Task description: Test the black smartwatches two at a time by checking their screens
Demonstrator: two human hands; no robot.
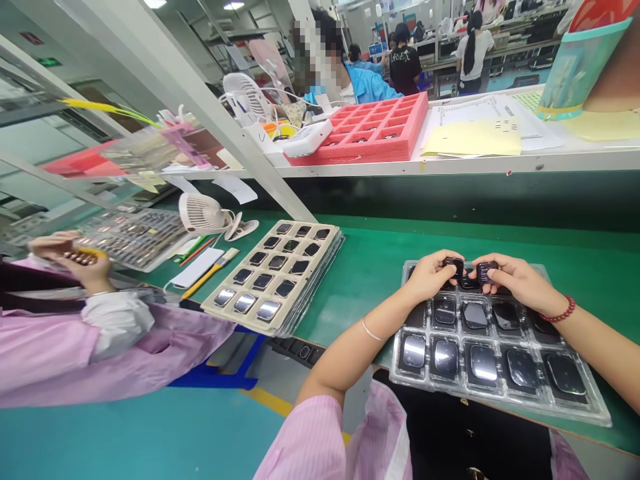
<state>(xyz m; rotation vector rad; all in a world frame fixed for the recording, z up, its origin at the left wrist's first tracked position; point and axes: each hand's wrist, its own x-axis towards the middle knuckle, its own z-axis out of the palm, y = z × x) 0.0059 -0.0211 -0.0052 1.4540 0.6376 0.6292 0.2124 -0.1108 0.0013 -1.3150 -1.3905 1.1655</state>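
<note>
My left hand (433, 275) pinches a small dark watch-style device (454, 267) above the far edge of a clear plastic blister tray (500, 393). My right hand (517, 280) pinches a second dark device (485, 270), a short gap from the first. Several glossy rectangular device screens (483, 363) lie in the tray's pockets below my wrists. My hands hide the pockets in the far row.
The green bench (360, 280) also holds a beige tray of devices (240, 321). Beyond it, a co-worker's hand (65, 257) in a pink sleeve holds small parts over a metal-looking tray. A white fan (203, 213) stands nearby. A red foam tray (380, 143) sits on the shelf.
</note>
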